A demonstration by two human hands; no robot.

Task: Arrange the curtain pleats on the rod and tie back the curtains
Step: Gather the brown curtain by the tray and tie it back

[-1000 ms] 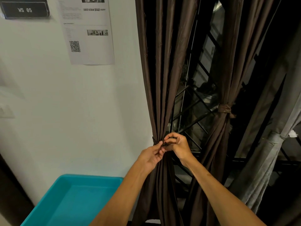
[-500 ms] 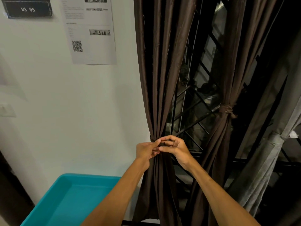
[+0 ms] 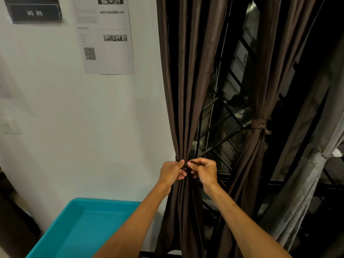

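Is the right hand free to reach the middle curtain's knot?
Likely not yet: the right hand and left hand both pinch the left curtain; the way to the knot looks open.

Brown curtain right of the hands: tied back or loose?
Tied back. A knotted brown tie cinches that brown curtain, gathering its folds into a narrow waist.

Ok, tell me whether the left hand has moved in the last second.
Yes, slightly: the left hand rose a little further above the bin, thumb still at the curtain.
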